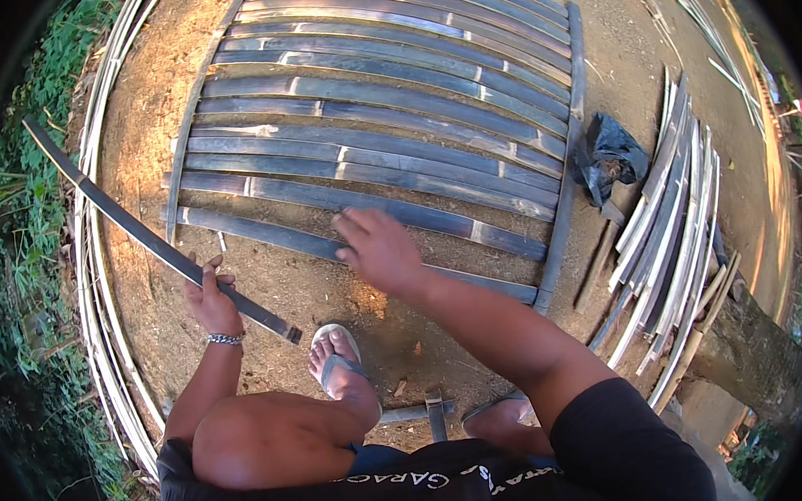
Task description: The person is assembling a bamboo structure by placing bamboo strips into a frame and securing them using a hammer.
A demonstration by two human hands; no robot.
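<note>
My left hand (210,306) is closed around a long, dark, split-bamboo strip (133,222), gripping it near its lower end. The strip slants up and away to the left, clear of the ground. My right hand (385,253) reaches over the nearest slat (267,231) of a bamboo slat panel (414,162). Its fingers are apart, slightly blurred, with nothing visible in them; whether they touch the slat I cannot tell. Several dark slats run across the panel between a left crosspiece (189,116) and a right crosspiece (563,199).
A black plastic bag (614,153) sits beside the right crosspiece. Farther right lies a pile of split bamboo strips (670,225), near a log (756,348). Long pale poles (101,296) border the green plants on the left. A wooden piece (436,416) lies between my feet.
</note>
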